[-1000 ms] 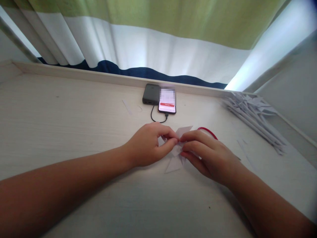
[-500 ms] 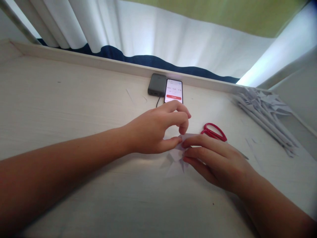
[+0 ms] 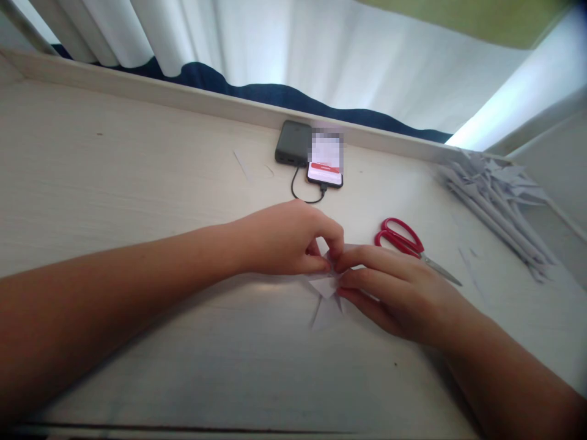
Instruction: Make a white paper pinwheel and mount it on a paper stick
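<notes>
White folded paper [image 3: 325, 286] on an off-white tabletop [image 3: 183, 354] w/ faint wood-grain streaks. To the right, scissors [image 3: 415, 247] w/ bright-red handles & silver-gray blades [image 3: 441, 269]; far right, a bundle of grayish-white paper rolls [image 3: 498, 211]. Far side: dk-gray pwr bank [image 3: 292, 143], blk-edged phone [image 3: 324, 177] w/ red bar [image 3: 325, 167] on pinkish-white screen, blk cable [image 3: 293, 183], and curtain [image 3: 321, 55] in wide olive-grn, white & navy bands.

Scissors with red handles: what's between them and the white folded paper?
In the head view, the right hand lies between the scissors and the folded paper, touching the paper.
</notes>
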`<state>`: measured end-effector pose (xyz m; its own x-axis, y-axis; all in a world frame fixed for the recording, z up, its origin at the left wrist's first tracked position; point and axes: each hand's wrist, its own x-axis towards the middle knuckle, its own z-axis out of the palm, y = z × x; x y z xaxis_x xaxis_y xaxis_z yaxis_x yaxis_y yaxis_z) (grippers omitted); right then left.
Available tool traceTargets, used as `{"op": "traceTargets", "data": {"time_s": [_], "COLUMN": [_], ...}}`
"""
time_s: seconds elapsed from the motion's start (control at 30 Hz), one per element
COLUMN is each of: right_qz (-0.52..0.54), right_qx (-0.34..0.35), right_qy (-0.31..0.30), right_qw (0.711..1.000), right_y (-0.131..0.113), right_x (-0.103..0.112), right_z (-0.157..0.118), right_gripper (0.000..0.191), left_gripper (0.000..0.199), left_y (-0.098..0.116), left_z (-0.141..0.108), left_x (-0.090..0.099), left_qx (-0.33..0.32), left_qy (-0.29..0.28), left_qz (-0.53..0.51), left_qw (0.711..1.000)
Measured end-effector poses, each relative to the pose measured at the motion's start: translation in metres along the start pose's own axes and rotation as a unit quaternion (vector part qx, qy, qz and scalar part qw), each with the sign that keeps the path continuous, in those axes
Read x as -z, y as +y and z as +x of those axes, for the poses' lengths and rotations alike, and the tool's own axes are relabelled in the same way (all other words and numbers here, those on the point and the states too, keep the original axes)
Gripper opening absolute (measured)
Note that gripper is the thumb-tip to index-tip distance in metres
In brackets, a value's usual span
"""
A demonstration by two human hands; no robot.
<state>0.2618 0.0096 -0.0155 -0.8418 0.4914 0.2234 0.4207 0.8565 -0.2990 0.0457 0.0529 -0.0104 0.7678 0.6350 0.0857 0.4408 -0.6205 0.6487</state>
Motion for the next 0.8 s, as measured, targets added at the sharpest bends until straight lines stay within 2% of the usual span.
{"op": "traceTargets", "data": {"time_s": [0.2,0.33,0.43,0.57,0.8], "right_qz": [-0.042,-0.073,-0.087,-0.107,-0.081], "right_qx": [0.031,0.013,-0.010,-0.043,-0.108], "right_qy": [0.029,0.047,0.059,0.073,0.085], "right_qw": [0.998,0.996,0.994,0.991,0.987], "right_y": [0.004,0.007,0.008,0.008,0.011], "right_x": [-0.001,-0.001,-0.001,0.001,-0.001], "right_z": [0.003,0.003,0.003,0.002,0.002], "right_gripper": [0.006,0.004,0.004,0.004,0.002], "left_gripper": [0.014,0.015,0.022,0.043,0.055], "left_y": [0.001,0.001,0.002,0.002,0.001], "left_z": [0.000,-0.001,-0.001,-0.001,0.002], "left_x": [-0.001,-0.002,-0.003,-0.006,-0.005], "left_qx": [-0.013,0.017,0.073,0.149,0.206], "left_qy": [0.023,0.026,0.039,0.059,0.046], "left_qz": [0.040,0.043,0.005,-0.094,-0.177], "left_qw": [0.999,0.999,0.997,0.983,0.961]}}
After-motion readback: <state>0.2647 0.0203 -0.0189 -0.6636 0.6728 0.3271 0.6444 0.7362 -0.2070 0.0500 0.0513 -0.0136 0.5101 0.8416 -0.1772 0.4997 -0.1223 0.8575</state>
